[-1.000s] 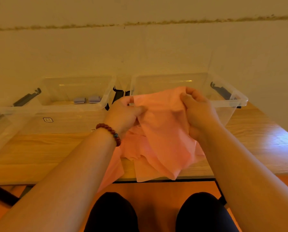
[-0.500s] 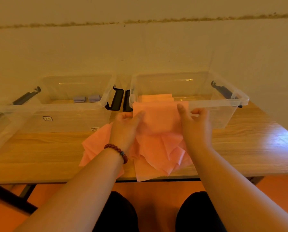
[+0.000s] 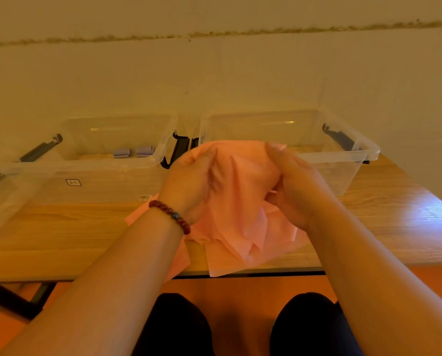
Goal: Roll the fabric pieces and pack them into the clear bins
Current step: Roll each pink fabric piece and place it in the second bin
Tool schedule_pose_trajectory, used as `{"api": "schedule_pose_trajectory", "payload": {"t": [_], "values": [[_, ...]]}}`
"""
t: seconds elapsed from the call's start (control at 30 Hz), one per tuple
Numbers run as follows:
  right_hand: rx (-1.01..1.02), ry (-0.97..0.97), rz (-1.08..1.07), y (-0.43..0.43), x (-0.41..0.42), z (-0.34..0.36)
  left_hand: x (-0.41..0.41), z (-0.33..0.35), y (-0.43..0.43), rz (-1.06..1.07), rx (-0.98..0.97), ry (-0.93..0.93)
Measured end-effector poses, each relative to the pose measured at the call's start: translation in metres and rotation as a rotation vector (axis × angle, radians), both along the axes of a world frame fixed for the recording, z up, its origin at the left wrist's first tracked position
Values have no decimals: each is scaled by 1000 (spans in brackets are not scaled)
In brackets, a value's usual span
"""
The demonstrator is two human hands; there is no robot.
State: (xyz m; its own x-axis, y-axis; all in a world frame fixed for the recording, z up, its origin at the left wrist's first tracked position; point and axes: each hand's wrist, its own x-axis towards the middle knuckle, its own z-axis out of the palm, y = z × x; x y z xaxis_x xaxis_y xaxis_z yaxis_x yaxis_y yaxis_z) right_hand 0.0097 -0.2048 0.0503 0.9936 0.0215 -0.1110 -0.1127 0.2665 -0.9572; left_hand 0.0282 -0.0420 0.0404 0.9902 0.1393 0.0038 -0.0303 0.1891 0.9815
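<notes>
So both hands are up off the table and close together. The left hand [image 3: 189, 186] grips the 9 o'clock side of a thin salmon-pink fabric sheet [image 3: 240, 181], and the right hand [image 3: 294, 191] has its fingers curled into the 3 o'clock side. My guess is it's held in the air to gather it and get a roll started without dragging along the loose pile of matching pink sheets [image 3: 243, 255] underneath. That pile lies on the light wooden table [image 3: 60, 235], with its corners hanging over the near edge at 6 o'clock. The right-hand clear plastic bin [image 3: 343, 156] sits just past the hands at 1 o'clock, so it looks like the handy drop spot. The left-hand clear plastic bin [image 3: 86, 167] is at 10 o'clock and has two small grey-lilac fabric rolls [image 3: 133, 152] at the back. Black clip handles [image 3: 178, 150] stand between the two bins at 12 o'clock. The raised sheet hides the right bin's near wall, so I can't tell what's inside it. There's a dark red bead bracelet [image 3: 172, 214] on the left wrist, which might snag the cloth.
</notes>
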Motion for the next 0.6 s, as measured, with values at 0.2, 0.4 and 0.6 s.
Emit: {"api": "schedule_pose_trajectory", "payload": {"t": [0.2,0.4,0.6], "values": [[-115,-144,-235,-7,16,1,10,7,8,-155,71,-21],[-616,-244,-452,-11,38,-2,22,3,4,206,552,-136],[-697,-308,-546,-3,33,-14,25,-13,2,411,605,-87]]}}
